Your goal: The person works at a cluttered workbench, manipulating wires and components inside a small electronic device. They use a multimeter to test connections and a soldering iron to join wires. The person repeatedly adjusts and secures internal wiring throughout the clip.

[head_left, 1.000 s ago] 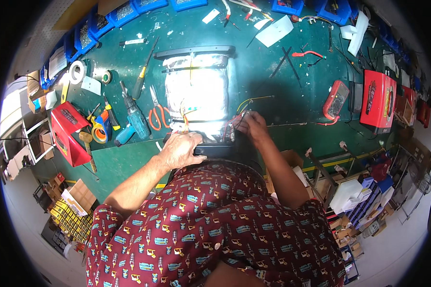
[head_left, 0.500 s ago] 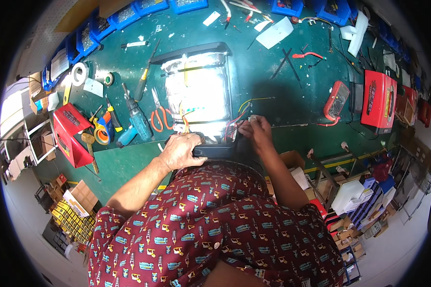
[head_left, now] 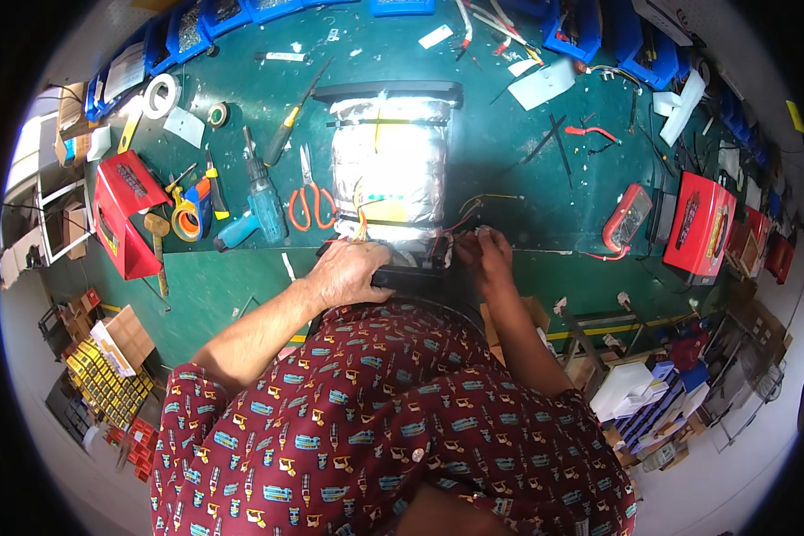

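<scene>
A silver foil-wrapped block [head_left: 389, 170] with black end panels stands on the bench against my body, glaring in bright light. My left hand [head_left: 353, 271] is closed over its near black end panel [head_left: 411, 284], next to yellow and orange wires [head_left: 360, 213]. Off the block's near right corner, my right hand [head_left: 489, 257] has its fingers pinched together; shadow hides what lies between them. Thin red and yellow wires [head_left: 475, 204] come out of the block just beyond those fingertips, their loose end reaching right across the bench.
Left of the block lie orange-handled scissors [head_left: 309, 201], a teal drill [head_left: 261, 201], a screwdriver [head_left: 288, 125] and a hammer [head_left: 158, 234]. Rightward are a red multimeter [head_left: 628, 217] and a red metal casing [head_left: 701, 228]. Blue bins [head_left: 570, 31] line the back.
The whole view has shifted, so bench items appear displaced. My right hand has dropped slightly toward me, its fingers still together. My left hand keeps its hold on the panel.
</scene>
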`<state>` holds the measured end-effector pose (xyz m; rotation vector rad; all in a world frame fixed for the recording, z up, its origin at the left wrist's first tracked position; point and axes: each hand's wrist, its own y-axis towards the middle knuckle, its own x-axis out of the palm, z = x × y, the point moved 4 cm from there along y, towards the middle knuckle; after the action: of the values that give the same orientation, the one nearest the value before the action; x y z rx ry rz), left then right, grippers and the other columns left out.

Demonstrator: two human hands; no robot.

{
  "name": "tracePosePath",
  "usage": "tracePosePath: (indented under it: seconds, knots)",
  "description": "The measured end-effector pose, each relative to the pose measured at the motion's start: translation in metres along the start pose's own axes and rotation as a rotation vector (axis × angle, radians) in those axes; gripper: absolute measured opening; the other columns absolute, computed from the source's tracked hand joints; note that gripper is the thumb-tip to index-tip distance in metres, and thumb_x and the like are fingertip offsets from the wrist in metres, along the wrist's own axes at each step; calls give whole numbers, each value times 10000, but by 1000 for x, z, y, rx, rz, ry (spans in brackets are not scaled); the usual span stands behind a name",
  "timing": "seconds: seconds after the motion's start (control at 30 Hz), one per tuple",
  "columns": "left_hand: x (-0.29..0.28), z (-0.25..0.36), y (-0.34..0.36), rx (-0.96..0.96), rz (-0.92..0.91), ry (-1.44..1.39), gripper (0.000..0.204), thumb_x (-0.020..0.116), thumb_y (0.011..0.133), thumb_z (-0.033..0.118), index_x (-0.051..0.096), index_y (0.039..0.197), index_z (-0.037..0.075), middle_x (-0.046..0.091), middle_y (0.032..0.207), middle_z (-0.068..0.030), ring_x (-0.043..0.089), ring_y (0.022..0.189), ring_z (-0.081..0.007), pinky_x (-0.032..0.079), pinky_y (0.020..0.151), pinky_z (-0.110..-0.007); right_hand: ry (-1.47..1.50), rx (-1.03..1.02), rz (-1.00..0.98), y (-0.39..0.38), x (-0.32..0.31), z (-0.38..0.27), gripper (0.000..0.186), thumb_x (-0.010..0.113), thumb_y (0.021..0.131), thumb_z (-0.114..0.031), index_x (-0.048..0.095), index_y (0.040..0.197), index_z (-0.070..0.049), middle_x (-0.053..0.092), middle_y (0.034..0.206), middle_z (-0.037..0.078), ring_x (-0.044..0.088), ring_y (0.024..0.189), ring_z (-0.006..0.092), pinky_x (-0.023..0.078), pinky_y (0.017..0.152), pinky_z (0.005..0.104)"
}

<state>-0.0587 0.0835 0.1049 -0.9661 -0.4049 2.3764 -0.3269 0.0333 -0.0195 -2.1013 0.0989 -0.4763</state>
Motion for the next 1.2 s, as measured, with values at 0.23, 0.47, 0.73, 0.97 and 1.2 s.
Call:
tracePosePath:
  seconds: [0.23,0.47,0.73,0.97,1.2]
  knots:
    - [6,15,14,72,63,36,412,827,741,342,626,957,54,674,888,-151,664,871,-382,519,747,-488,-88,-38,27,8,-3,0,210,586,1022,-170,522,1185,-53,639,975,82,650,839,185,604,801,390]
    - [10,16,19,-2,-13,81,394,807,755,327,645,979,46,691,920,-156,678,898,-374,537,787,-479,-672,-143,-198,14,-27,-26,235,666,932,-121,582,1132,-29,678,905,56,655,792,150,551,693,313]
    - [5,24,20,-41,-22,15,443,808,746,354,647,1012,39,694,897,-168,680,859,-373,538,757,-476,-1203,-284,-348,2,-93,-19,103,700,882,-103,677,945,-26,679,826,41,617,754,106,517,688,289]
    - [3,30,20,-36,-1,73,460,836,714,309,678,1049,37,690,882,-169,690,828,-344,543,742,-432,-1178,-251,-418,-33,-93,-76,120,663,896,-82,672,908,37,702,777,88,644,711,134,526,670,308]
    - [2,33,20,-106,-49,76,473,825,728,334,660,1065,45,695,914,-154,686,866,-348,535,764,-452,-1322,-461,-417,-48,-26,-137,160,647,827,-107,688,917,18,696,758,170,699,726,322,541,694,420]
